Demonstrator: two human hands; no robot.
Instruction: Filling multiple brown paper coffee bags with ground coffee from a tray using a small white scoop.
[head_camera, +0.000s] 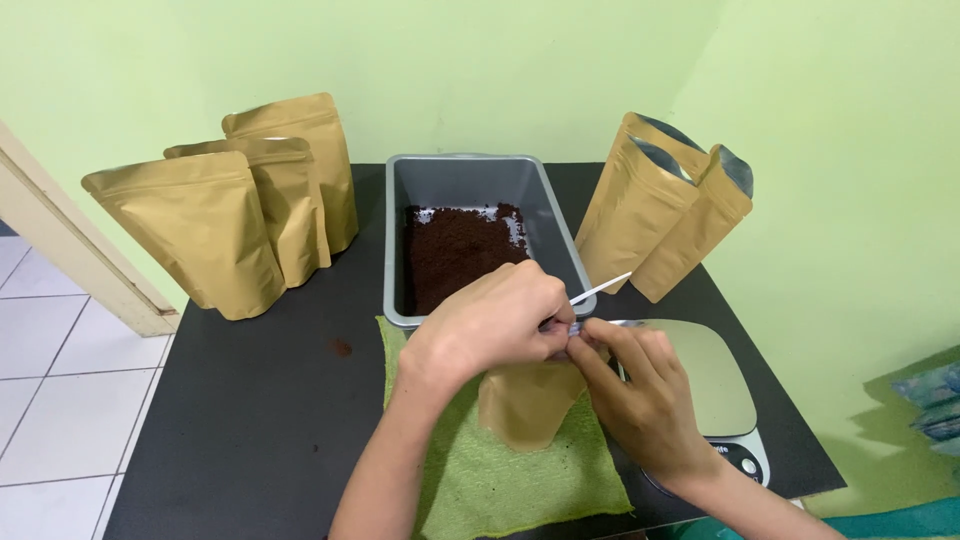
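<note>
Black table (250, 420), hands (495, 320) perhaps pinching pouch (525, 405)

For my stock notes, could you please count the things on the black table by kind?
Gold stand-up pouches: 6
Grey metal pan with brown powder: 1
Green cloth: 1
Kitchen scale: 1
White plastic spoon: 1
Total: 10

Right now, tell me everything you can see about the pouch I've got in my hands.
The pouch is a tan, matte stand-up bag, paper-like outside. It stands upright on the green cloth in front of the grey pan, beside the scale. The left hand and the right hand both pinch its top edge, hiding the opening, so whether it is sealed cannot be told. Its lower body looks slightly bulged. A thin white stick pokes out above the fingers.
</note>
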